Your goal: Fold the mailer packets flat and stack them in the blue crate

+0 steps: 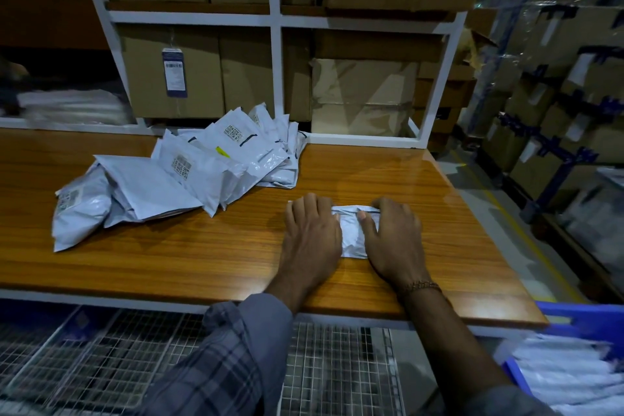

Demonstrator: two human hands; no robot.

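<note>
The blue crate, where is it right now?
In the head view, the blue crate sits at the lower right, below the wooden table's right end, with white packets already inside.

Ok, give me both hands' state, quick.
Left hand: open, palm flat on the mailer packet.
Right hand: open, pressing the same packet.

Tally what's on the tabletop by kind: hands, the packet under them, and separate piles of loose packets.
Hands: 2, left and right, both pressing flat on the packet
Packet being folded: 1
Pile of loose packets: 1; the packets overlap too much to count singly
Total: 4
</note>
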